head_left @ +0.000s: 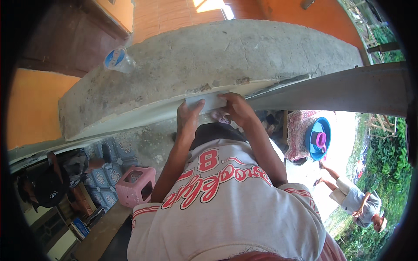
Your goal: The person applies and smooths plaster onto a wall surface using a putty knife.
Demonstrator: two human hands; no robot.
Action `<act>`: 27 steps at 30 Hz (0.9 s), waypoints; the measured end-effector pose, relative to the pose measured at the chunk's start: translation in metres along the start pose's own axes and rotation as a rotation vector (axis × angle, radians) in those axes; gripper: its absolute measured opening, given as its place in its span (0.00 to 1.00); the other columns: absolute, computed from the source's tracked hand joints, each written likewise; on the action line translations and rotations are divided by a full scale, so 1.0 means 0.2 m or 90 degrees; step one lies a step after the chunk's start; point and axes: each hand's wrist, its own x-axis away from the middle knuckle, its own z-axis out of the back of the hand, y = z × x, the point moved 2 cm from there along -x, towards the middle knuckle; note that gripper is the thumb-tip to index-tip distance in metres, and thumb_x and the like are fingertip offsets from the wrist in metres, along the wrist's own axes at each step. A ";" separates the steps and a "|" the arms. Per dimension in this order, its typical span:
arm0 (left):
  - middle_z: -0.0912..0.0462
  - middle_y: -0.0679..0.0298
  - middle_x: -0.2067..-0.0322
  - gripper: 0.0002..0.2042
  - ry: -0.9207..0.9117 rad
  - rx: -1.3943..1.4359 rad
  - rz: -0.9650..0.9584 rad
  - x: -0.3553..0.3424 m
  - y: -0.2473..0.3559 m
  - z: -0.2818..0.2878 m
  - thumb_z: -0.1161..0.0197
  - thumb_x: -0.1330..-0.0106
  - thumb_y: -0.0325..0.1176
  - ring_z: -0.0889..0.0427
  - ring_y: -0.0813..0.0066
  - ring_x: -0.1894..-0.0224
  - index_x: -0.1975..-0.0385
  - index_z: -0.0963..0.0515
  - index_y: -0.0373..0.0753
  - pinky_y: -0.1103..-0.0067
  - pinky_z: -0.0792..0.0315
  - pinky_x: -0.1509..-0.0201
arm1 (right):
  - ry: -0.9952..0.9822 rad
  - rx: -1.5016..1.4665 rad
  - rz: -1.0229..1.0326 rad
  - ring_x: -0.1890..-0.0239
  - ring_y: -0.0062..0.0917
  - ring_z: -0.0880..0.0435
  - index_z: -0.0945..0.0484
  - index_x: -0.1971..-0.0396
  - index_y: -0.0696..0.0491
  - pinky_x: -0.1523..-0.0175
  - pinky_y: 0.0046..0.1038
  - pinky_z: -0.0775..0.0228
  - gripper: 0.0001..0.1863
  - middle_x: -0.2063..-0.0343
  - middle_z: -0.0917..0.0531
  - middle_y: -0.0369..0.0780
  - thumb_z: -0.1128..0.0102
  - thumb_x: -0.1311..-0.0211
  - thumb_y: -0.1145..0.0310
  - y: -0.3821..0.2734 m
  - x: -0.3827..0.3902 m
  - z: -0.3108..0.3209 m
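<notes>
Both hands meet in front of the edge of a rough concrete ledge. Between them is a flat, pale grey rectangular piece, which looks like a sheet of paper or thin card; its exact kind cannot be made out. My left hand grips its left end, thumb lying on top. At the right end, the fingers and thumb of my right hand pinch it. The piece lies close against the whitish front face of the ledge. The undersides of both hands are hidden.
A clear plastic cup stands on the ledge at left. A pink stool and a seated person in a black cap are lower left. Right, a grey beam juts out above a blue basin. Another person stands outside.
</notes>
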 end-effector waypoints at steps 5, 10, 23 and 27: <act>0.20 0.62 0.54 0.17 -0.285 0.370 0.283 -0.07 -0.06 -0.31 0.32 0.36 0.34 0.21 0.70 0.50 0.49 0.25 0.38 0.74 0.27 0.44 | 0.189 0.131 0.186 0.58 0.25 0.22 0.20 0.56 0.60 0.51 0.26 0.33 0.15 0.62 0.17 0.39 0.40 0.38 0.65 -0.24 0.21 0.15; 0.22 0.63 0.52 0.18 -0.433 0.552 0.392 -0.12 -0.12 -0.34 0.32 0.36 0.30 0.23 0.71 0.48 0.48 0.27 0.42 0.73 0.27 0.44 | 0.260 0.422 0.261 0.68 0.18 0.26 0.19 0.59 0.61 0.59 0.27 0.33 0.20 0.70 0.17 0.36 0.42 0.32 0.56 -0.36 0.37 -0.01; 0.21 0.65 0.49 0.21 -0.354 0.573 0.291 -0.15 -0.18 0.91 0.31 0.37 0.33 0.26 0.70 0.42 0.46 0.26 0.41 0.68 0.36 0.38 | 0.216 0.747 0.104 0.73 0.29 0.22 0.22 0.65 0.66 0.65 0.36 0.33 0.24 0.76 0.19 0.52 0.44 0.32 0.54 0.17 0.14 -1.04; 0.22 0.66 0.49 0.21 -0.268 0.489 0.259 -0.13 -0.14 1.30 0.31 0.38 0.36 0.27 0.71 0.42 0.46 0.26 0.41 0.68 0.38 0.37 | 0.109 0.787 0.120 0.73 0.27 0.24 0.21 0.62 0.66 0.63 0.34 0.33 0.24 0.76 0.18 0.46 0.45 0.30 0.54 0.35 0.05 -1.32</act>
